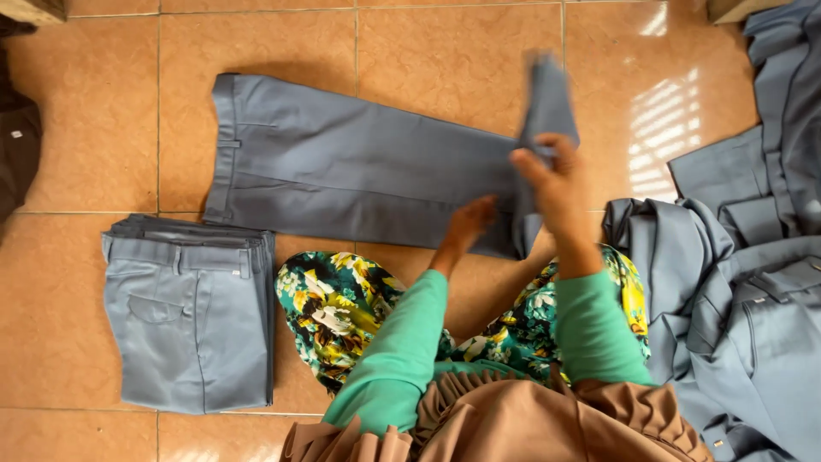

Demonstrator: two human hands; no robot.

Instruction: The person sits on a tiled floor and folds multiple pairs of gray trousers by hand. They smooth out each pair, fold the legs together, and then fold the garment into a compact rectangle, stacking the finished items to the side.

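Trousers: grey-blue trousers [342,167] lie flat on the tiled floor [85,128], waistband to your left | Right hand: your right hand [552,175] pinches the leg ends, lifted off the floor | Left hand: your left hand [472,218] presses flat on the trouser leg, fingers together | Nearby: folded stack [188,316] lower left; unfolded pile [735,282] at right.

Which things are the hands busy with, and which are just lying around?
In use:
- grey-blue trousers spread on the floor
- right hand lifting their leg end
- left hand pressing on them

Lying about:
- folded stack
- unfolded heap
- dark cloth
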